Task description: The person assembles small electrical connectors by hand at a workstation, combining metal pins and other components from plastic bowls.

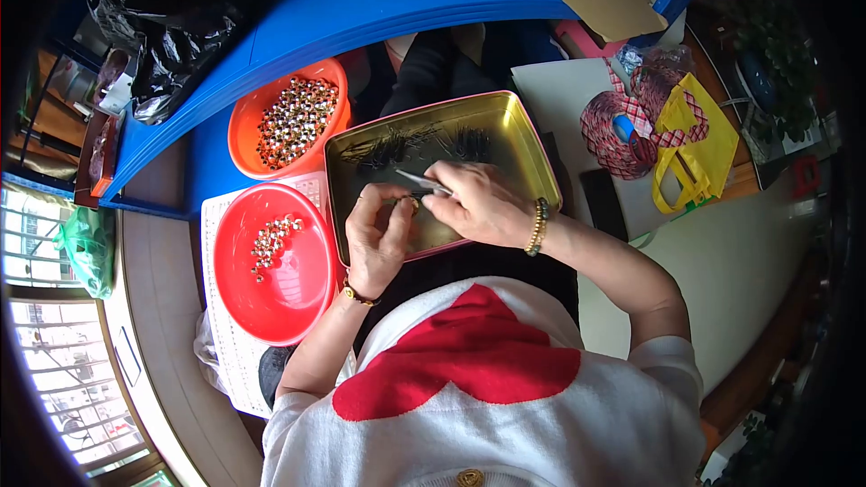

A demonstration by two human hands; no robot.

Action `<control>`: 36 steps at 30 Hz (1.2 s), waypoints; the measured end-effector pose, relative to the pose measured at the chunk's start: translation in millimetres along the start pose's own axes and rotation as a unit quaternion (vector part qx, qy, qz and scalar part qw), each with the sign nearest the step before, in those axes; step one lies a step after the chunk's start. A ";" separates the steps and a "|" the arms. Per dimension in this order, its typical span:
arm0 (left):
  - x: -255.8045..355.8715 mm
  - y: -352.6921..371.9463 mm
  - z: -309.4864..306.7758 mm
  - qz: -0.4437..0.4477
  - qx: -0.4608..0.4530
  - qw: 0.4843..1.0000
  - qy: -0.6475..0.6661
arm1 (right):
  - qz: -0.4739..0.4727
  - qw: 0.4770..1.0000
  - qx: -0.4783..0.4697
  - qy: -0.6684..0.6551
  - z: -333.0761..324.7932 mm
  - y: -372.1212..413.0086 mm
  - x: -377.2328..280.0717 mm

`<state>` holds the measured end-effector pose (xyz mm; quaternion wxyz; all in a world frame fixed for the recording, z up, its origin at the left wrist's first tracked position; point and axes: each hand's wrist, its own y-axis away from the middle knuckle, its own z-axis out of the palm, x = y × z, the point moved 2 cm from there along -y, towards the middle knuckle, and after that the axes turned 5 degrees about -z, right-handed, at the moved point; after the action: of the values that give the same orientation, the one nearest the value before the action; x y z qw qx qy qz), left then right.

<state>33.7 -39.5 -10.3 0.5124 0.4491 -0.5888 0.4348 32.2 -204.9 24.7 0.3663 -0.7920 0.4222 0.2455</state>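
Both my hands work close together over the near half of a shallow gold-coloured tin [532, 144]. Between the fingertips of my left hand [374, 234] is a small round gold piece [414, 205], mostly covered by the fingers. My right hand [478, 203] is closed around a slim pointed metal tool [419, 179] that looks like tweezers, its tip angled toward the left hand. Dark thin strands lie in the tin beyond my hands, in a loose bundle [388, 149] and a second bundle [469, 140].
At left, an orange bowl [239, 131] holds many shiny metallic beads; a red bowl [298, 293] nearer me holds fewer. To the right, rolls of checked ribbon [613, 140] and a yellow bag [699, 140] lie on a light surface. A blue table [361, 0] spans the far side.
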 end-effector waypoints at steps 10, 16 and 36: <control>-5.0 -3.0 -20.6 -0.206 -0.003 0.904 0.374 | 0.030 0.996 -0.070 0.049 -5.3 14.3 -0.9; -2.7 3.1 -13.4 -0.200 -0.013 0.906 0.373 | 0.018 0.999 -0.018 0.023 11.3 11.2 -6.1; 5.8 23.4 0.6 -0.132 0.003 0.946 0.297 | -0.086 0.983 0.014 0.160 9.9 24.1 -10.8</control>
<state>10.4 -35.4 -5.7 0.7153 0.3754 -0.3440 0.4786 5.4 -200.8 17.2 0.3251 -0.8490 0.4093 0.0776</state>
